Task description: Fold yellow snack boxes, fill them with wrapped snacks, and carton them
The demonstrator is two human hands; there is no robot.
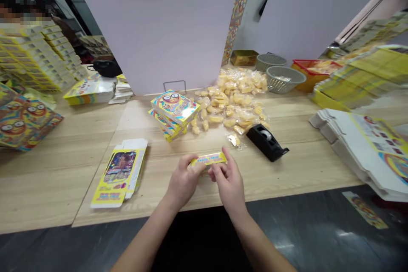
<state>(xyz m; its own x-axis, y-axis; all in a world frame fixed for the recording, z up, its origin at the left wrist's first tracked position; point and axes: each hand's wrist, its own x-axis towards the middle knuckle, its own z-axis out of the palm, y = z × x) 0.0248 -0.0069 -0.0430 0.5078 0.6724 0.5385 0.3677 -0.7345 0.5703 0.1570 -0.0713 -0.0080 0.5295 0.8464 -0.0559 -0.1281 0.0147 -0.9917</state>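
— Head view. What's in the hands?
— A yellow card [208, 159]: narrow, glossy, printed, over the wooden table [47, 182].
— And the grip?
— Narrow pinch from both sides, left hand [184, 180] at one end, right hand [228, 182] at the other.
— Containers nearby?
— Straight ahead, stacked printed boxes [174, 112]. Just beside them, clear packets [231, 102] of yellow pieces in a loose heap. Farther back, two grey plastic baskets [283, 80] and a red tray [314, 72].
— Closest to each hand?
— Right, a black tape dispenser [266, 142]; left, a flat, partly folded carton [119, 174].
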